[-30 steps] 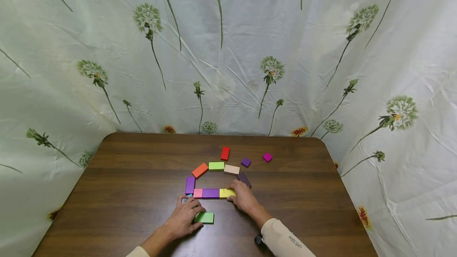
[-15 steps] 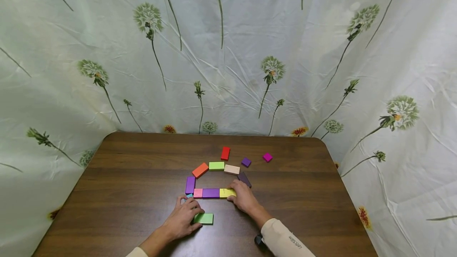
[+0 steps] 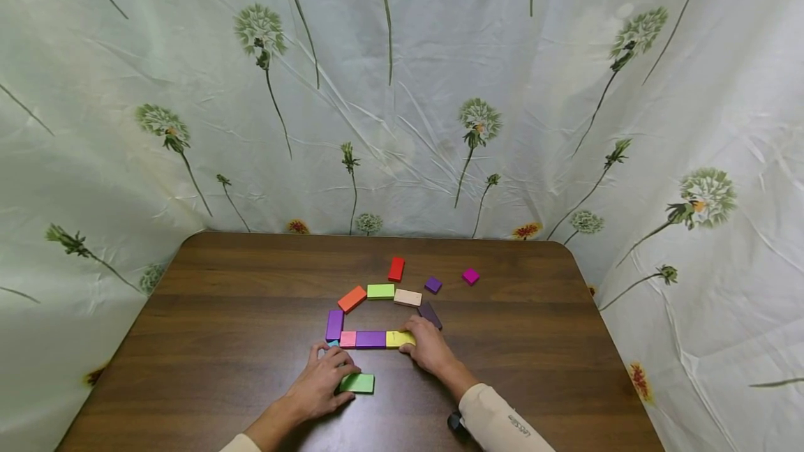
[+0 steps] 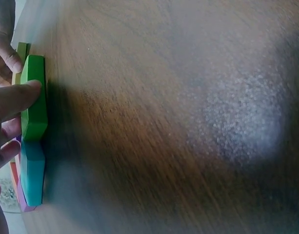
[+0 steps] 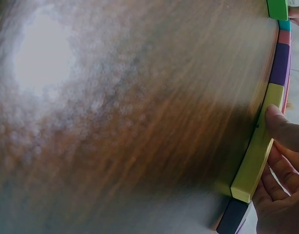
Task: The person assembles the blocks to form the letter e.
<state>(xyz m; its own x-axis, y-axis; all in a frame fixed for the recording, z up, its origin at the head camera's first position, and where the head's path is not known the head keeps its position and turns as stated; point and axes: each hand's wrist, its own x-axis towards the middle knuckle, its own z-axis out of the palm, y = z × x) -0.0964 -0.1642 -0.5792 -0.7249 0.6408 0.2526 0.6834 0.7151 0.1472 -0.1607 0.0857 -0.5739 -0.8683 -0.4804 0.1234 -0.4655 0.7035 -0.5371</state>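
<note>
My left hand (image 3: 319,383) grips a green block (image 3: 361,383) near the front, thumb on its near side and fingers behind. In the left wrist view a turquoise block (image 4: 32,170) lies end to end with that green block (image 4: 34,114); from the head it is mostly hidden by my fingers. My right hand (image 3: 431,349) pinches a yellow block (image 3: 397,339), its thumb (image 5: 281,124) on the near face. To the yellow one's left, a purple block (image 3: 371,340) and a pink block (image 3: 348,340) continue the straight row.
An arc of blocks runs behind the row: purple (image 3: 335,325), orange (image 3: 352,299), lime (image 3: 380,291), beige (image 3: 408,298) and dark (image 3: 430,314). Farther back on the brown table (image 3: 251,284) lie red (image 3: 396,269), small violet (image 3: 433,285) and magenta (image 3: 470,276) blocks. A flowered curtain (image 3: 402,124) hangs behind.
The green block has shifted very slightly left in my left hand's grip. My right hand stays at the yellow block.
</note>
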